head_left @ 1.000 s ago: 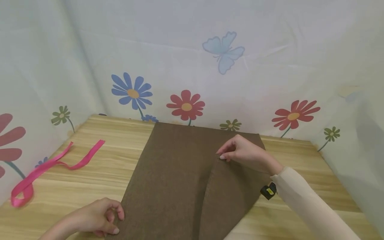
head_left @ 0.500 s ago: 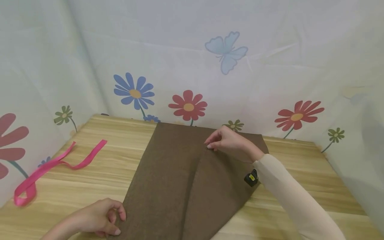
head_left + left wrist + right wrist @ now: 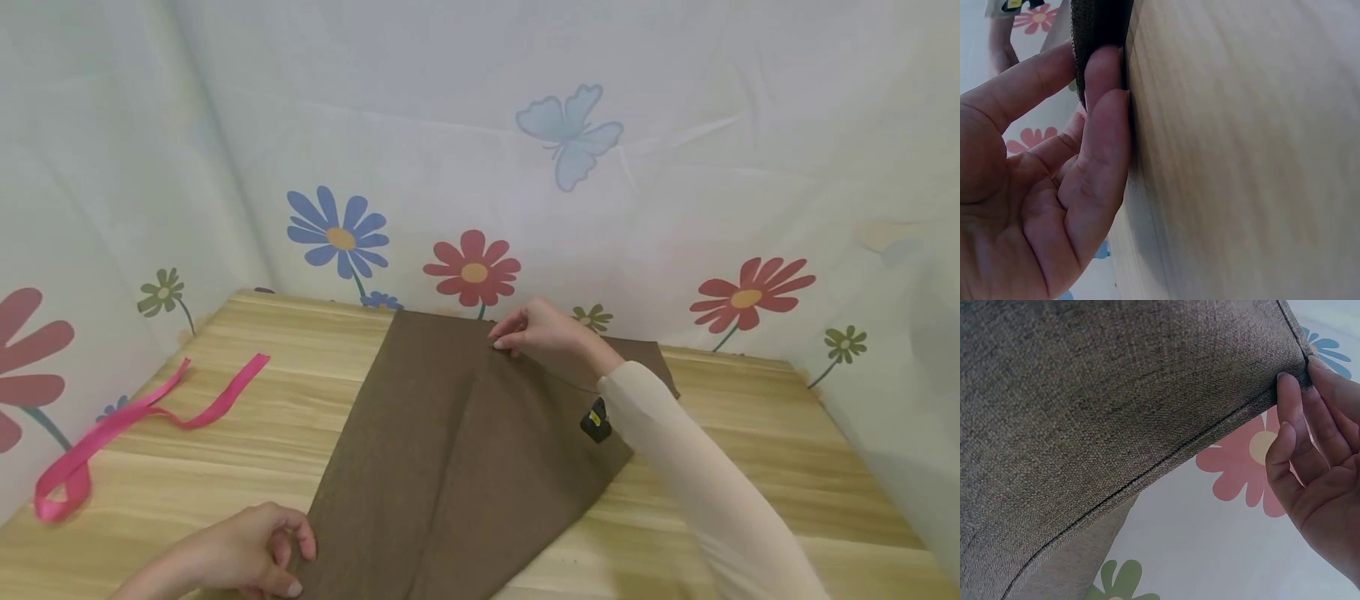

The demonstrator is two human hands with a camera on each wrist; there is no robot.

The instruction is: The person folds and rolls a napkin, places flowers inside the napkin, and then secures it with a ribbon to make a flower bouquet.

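In the head view you lose the near end of the cloth below the bottom edge, along with part of your left forearm and right sleeve, while the raised flap hides what lies beneath it. The yellow mark on the black device by your right cuff is too small to read. Your left wrist view blurs the tabletop and crops the cloth at the top; your right one cuts off part of the right hand.

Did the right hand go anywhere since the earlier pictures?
Yes. In the head view, the right hand, pinching the brown cloth, has moved left and forward, closer to the middle red flower.
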